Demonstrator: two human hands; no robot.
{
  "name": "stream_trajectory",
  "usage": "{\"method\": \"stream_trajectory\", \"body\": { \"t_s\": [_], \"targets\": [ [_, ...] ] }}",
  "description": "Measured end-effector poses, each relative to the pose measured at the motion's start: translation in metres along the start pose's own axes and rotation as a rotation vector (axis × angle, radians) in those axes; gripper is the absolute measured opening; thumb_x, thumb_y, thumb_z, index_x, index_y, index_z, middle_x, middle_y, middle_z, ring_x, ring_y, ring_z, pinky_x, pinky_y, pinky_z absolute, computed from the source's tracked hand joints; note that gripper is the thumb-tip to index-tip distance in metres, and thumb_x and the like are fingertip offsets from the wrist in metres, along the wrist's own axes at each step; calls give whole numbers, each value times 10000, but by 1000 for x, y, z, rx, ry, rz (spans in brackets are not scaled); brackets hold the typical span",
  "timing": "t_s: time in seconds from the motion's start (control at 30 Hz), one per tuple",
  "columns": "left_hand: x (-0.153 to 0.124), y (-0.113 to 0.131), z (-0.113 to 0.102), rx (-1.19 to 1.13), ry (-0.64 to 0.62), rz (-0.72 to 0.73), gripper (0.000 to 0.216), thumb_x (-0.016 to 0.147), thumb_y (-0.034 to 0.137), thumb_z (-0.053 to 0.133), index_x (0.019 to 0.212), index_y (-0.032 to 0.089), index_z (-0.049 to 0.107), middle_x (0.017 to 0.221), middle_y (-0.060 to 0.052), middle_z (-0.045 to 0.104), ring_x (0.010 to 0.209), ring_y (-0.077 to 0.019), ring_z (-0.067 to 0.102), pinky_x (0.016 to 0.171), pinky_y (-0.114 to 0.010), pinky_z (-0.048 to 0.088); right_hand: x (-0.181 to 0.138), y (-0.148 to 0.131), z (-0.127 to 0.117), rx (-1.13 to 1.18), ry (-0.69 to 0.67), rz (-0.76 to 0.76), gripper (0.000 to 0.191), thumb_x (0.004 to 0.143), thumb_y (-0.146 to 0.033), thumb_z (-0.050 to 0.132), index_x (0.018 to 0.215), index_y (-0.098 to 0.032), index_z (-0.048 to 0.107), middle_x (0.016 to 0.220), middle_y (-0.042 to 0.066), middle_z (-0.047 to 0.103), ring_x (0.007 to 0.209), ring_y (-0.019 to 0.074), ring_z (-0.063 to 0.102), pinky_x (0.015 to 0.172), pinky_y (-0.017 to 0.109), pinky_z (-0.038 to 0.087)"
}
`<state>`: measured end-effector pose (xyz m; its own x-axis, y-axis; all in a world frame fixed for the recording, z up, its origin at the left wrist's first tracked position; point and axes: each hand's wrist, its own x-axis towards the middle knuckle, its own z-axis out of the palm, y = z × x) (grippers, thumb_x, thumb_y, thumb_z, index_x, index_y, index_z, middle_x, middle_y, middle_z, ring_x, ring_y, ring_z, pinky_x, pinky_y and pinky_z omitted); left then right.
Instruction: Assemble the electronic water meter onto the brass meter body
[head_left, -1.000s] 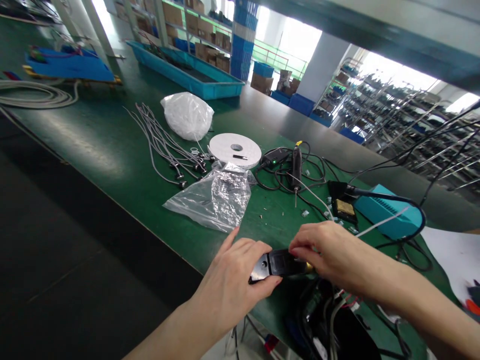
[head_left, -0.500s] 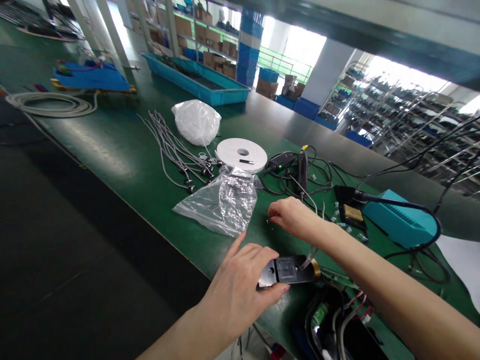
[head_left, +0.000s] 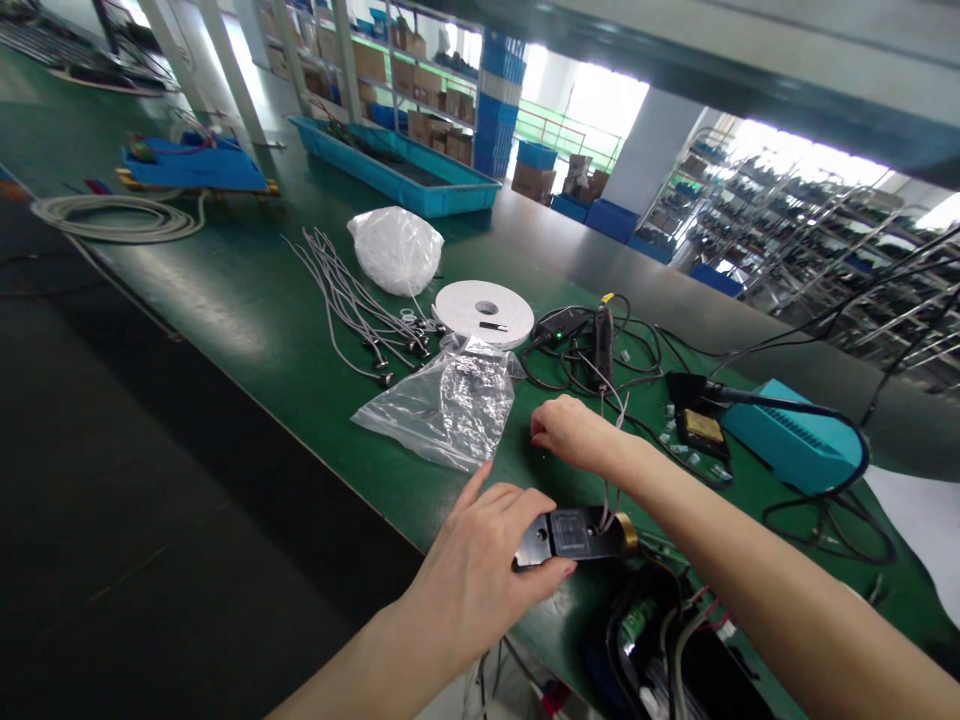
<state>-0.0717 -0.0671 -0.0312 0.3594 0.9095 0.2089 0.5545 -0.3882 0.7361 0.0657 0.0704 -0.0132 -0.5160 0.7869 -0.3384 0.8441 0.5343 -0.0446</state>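
My left hand [head_left: 499, 545] grips the left end of a flat black metal bracket [head_left: 577, 535] between thumb and fingers. Grey wires rise from the bracket's right part, beside a brass-coloured round end [head_left: 627, 534]. Beyond it, my right hand [head_left: 570, 428] rests low on the green bench with its fingers curled together and pointing down. Tiny light specks lie by those fingertips; whatever they pinch, if anything, is hidden. A clear plastic bag [head_left: 450, 410] lies just left of my right hand. Behind that hand stands a black electric screwdriver [head_left: 602, 345] among coiled cables.
A white tape roll [head_left: 517, 305], a white plastic bag [head_left: 396, 250] and grey cables with metal ends [head_left: 345, 290] lie farther back. At right sit a teal soldering station [head_left: 799, 435] and small clear connectors [head_left: 694, 460]. An open black housing with wires [head_left: 675, 650] is near the front edge.
My right hand has shifted slightly, its fingertips drawn closer to the bench specks. My left hand keeps its hold on the bracket. The camera view has moved a little.
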Motion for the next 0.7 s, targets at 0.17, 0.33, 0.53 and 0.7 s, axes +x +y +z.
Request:
{"method": "stream_trajectory", "body": {
  "t_s": [0.17,0.33,0.53,0.7],
  "targets": [
    [-1,0,0,-6,1,-8,238,752,271,699,963,217,602,921,14,664,937,-191,611,1130,-513,186,-16,-3,-12,101,71,43,154,822,-242,597,867,-158,718,853,84,721,831,186,660,730,250,465],
    [-1,-2,3,-10,13,-5,247,735,283,713,939,209,594,905,23,660,931,-186,609,1134,-493,184,-78,-21,-22,335,264,-60,136,862,-288,576,836,-198,675,883,6,685,824,120,611,744,225,458],
    [0,-3,5,2,27,13,153,760,265,674,842,207,558,839,35,634,889,-175,601,1117,-466,224,-119,-41,8,401,430,-191,77,842,-187,590,790,-183,647,1073,62,613,1027,183,525,883,335,463],
    [-2,-4,5,-4,15,22,145,764,238,650,867,217,551,857,38,636,898,-173,596,1124,-464,191,-113,-54,14,230,461,-174,119,838,-122,565,737,-149,623,1057,96,620,996,228,535,850,386,506]
  ]
}}
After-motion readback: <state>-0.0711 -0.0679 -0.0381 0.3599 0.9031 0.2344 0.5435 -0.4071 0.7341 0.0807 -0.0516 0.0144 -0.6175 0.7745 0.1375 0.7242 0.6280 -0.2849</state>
